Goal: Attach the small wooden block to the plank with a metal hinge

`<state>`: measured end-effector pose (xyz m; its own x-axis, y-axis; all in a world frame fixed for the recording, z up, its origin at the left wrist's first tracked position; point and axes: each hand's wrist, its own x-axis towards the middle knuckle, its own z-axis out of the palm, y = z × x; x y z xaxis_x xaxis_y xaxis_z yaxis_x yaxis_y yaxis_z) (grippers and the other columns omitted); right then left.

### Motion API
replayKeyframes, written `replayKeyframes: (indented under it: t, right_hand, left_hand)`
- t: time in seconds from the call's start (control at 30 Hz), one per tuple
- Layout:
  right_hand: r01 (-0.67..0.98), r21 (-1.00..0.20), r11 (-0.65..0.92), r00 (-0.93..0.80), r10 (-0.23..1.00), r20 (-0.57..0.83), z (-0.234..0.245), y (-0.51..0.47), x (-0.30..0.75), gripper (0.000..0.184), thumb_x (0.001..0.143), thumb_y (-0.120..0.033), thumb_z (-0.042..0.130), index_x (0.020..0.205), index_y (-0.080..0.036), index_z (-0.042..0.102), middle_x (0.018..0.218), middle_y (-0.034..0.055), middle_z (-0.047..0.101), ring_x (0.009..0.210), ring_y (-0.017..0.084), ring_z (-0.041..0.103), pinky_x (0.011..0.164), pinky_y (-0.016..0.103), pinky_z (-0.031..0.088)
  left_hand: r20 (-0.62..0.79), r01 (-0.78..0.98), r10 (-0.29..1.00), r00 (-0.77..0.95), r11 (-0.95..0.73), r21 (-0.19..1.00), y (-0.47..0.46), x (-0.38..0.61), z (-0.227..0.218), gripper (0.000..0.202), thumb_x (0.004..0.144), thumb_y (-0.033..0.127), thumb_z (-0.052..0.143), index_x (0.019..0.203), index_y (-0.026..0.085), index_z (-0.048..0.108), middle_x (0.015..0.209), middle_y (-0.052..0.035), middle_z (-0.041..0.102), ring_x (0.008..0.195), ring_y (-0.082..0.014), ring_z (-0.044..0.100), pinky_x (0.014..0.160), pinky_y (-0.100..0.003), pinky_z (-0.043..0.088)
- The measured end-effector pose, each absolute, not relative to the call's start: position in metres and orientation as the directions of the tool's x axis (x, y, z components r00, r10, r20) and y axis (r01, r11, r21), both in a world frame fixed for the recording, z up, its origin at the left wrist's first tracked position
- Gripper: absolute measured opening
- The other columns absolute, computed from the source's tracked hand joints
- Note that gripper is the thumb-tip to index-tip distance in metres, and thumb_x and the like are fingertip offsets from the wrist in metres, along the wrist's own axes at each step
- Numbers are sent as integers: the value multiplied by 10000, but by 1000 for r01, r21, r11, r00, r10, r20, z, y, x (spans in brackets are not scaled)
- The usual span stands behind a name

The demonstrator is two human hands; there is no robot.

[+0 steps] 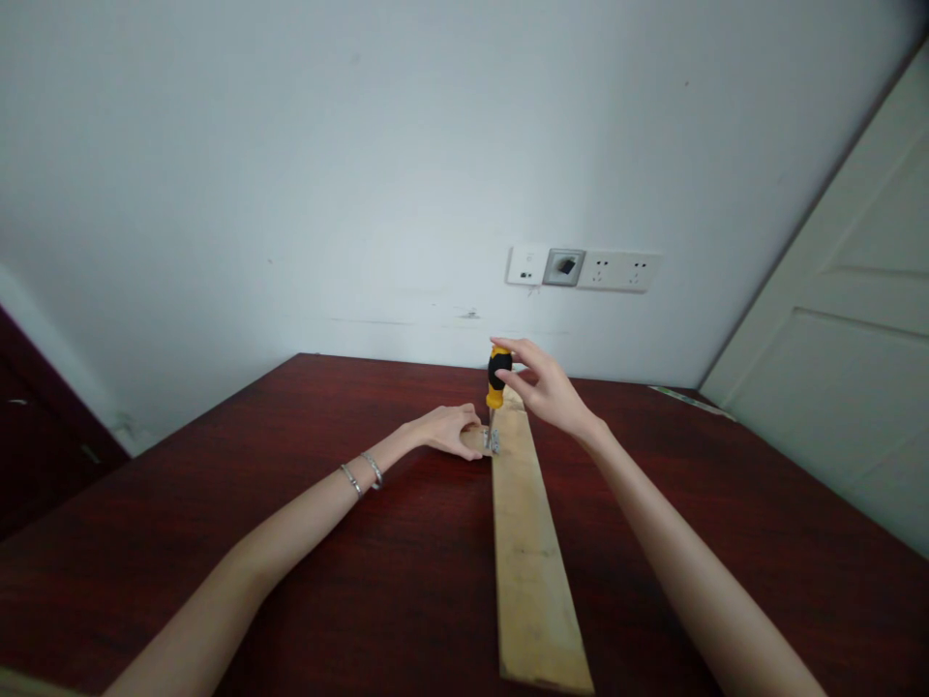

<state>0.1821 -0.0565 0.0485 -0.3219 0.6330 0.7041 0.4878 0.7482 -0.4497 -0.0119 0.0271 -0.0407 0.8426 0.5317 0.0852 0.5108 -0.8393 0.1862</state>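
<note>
My right hand (541, 385) grips the yellow and black handle of a screwdriver (499, 373), which stands nearly upright with its tip down at a small metal hinge (492, 440). The hinge lies at the left edge of a long wooden board (533, 542). My left hand (450, 431) is closed around a small light-brown wooden piece (473, 439) that meets the hinge on its left side. Whether the screwdriver's tip sits in a screw is too small to tell.
The board rests lengthwise on a dark red wooden table (363, 581). Behind the table's far edge stands a white wall (363, 194) with a row of sockets (584, 268). A white panelled door (856, 319) is at the right. A thin printed strip (693, 402) lies near the far right edge.
</note>
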Motion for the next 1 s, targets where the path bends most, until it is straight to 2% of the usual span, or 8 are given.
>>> replayKeyframes:
  t: [0.2,0.27,0.37,0.47,0.6,0.67,0.83,1.0]
  right_hand:
    - [484,-442,756,-253,604,756,47,-57,178,372,765,-377,664,1111,-276,574,1093,67,546,956,207,575,673,320,572]
    - [478,-443,759,-279,609,742,48,-59,178,401,779,-367,644,1162,-286,556,1151,76,536,997,217,567,692,334,576]
    - [457,-461,760,-322,625,711,48,-60,180,443,848,-299,541,1287,-315,479,1293,73,505,1094,235,547,806,399,560]
    - [445,-458,770,-322,615,720,46,-58,180,430,872,-246,491,1295,-320,479,1271,59,536,1130,229,535,901,433,520]
    - [465,-460,757,-267,615,742,45,-58,177,391,805,-320,615,1190,-291,551,1141,74,534,1035,217,556,806,384,563]
    - [469,-480,741,-251,633,732,46,-59,176,433,772,-356,654,1186,-286,547,1155,80,508,1020,219,556,762,371,573]
    - [430,-507,747,-306,649,696,45,-58,179,440,867,-308,522,1301,-309,454,1243,78,530,1031,211,573,852,414,532]
    - [486,-466,740,-248,628,738,42,-54,179,405,805,-366,623,1195,-296,541,1127,77,551,984,218,566,768,378,554]
  left_hand:
    - [64,520,542,838,-828,208,28,-12,-41,540,660,567,662,1063,217,579,1091,-37,555,872,-210,594,748,-276,435]
    - [62,519,542,838,-827,216,28,-12,-41,543,659,562,666,1071,220,578,1102,-38,554,886,-215,595,755,-277,435]
    - [63,526,550,832,-821,224,28,-12,-41,542,656,541,679,1088,230,575,1115,-35,555,913,-221,592,770,-278,430]
    - [63,529,554,830,-818,225,28,-12,-41,536,655,530,685,1093,241,573,1116,-29,557,927,-223,591,778,-276,428]
    - [65,519,543,837,-826,222,30,-12,-42,552,658,561,667,1087,226,572,1116,-35,554,895,-217,597,764,-277,435]
    - [63,519,543,838,-827,216,30,-12,-43,560,660,573,659,1086,220,572,1110,-38,555,873,-213,599,754,-280,437]
    - [80,518,544,835,-828,215,30,-12,-44,539,658,560,665,1071,226,575,1083,-34,560,887,-214,596,769,-277,435]
    - [84,509,534,841,-835,206,31,-12,-44,553,657,566,661,1082,224,569,1083,-35,553,880,-212,594,753,-276,436]
